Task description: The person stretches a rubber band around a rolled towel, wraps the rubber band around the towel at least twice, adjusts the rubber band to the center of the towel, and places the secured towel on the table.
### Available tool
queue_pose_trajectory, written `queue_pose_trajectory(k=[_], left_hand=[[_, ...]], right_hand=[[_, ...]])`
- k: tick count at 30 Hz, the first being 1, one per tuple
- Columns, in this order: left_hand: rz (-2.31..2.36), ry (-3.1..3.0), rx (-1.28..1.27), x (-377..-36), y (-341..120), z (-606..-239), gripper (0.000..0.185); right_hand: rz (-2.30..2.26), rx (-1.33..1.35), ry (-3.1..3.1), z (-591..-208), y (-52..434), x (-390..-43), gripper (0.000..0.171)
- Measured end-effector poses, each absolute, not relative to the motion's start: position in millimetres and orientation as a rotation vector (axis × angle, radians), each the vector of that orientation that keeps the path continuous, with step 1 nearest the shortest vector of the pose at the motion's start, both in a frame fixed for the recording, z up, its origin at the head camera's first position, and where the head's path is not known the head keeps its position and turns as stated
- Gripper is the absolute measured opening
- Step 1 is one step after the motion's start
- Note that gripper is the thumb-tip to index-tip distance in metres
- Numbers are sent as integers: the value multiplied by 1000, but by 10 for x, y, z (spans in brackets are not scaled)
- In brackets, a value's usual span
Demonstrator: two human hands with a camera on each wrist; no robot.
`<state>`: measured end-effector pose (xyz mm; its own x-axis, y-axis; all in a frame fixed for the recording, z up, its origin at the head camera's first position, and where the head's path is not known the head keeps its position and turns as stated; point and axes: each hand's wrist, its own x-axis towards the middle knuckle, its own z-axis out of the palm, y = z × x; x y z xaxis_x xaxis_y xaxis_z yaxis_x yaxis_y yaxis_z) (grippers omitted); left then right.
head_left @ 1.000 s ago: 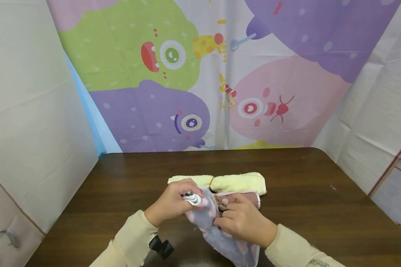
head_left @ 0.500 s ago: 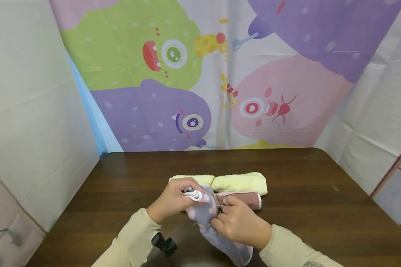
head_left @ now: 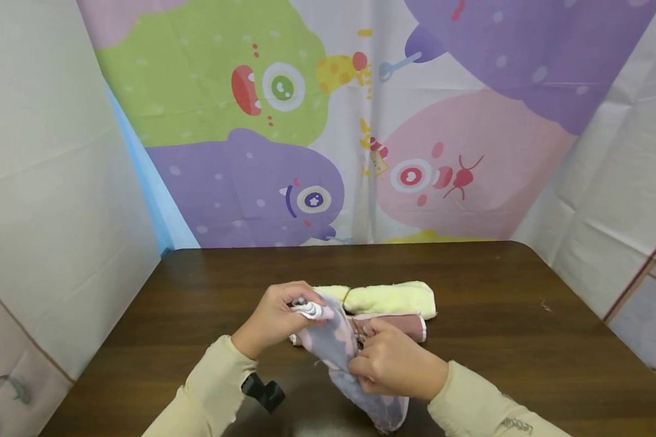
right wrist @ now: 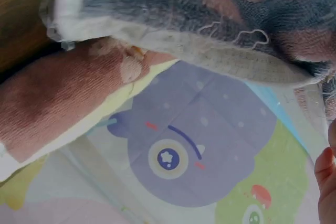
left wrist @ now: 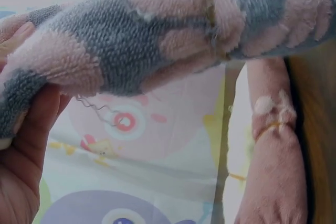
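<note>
- My hands hold a grey sock (head_left: pixel 339 349) with pink blotches.
- At 12 o'clock: a dusty-pink roll (head_left: pixel 399 325), then a pale yellow one (head_left: pixel 393 298).
- Dark brown wood surface (head_left: pixel 497 340).

Head view looks down over table (head_left: pixel 470 291); both wrist views sit close under grey-pink towel (head_left: pixel 339 346), sharing it.

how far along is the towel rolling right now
Looks done: a yellow rolled towel and a dusty-pink rolled towel lie banded on the table. In hand: the left hand and right hand grip a grey-and-pink towel, a band around its middle. Left: setting it down, probably.
</note>
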<state>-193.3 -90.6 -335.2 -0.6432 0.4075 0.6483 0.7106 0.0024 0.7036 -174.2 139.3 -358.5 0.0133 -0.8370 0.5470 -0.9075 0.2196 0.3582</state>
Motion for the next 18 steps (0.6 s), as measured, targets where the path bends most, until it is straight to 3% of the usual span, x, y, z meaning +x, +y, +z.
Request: queue_pose_trajectory(k=[5, 12, 18], left_hand=[[-1741, -2047, -1047, -1926, -964, -3373, 14], [-1900, -2010, -717, -1836, -863, -3467, 15], [-2082, -1739, -588, -1716, -731, -3481, 26]], right_hand=[[166, 1588, -1841, -3618, 1469, -1748, 29], [356, 1397, -1971, -3707, 1566, -1776, 17], [512, 1061, -2378, -3834, 1589, -1731, 89]])
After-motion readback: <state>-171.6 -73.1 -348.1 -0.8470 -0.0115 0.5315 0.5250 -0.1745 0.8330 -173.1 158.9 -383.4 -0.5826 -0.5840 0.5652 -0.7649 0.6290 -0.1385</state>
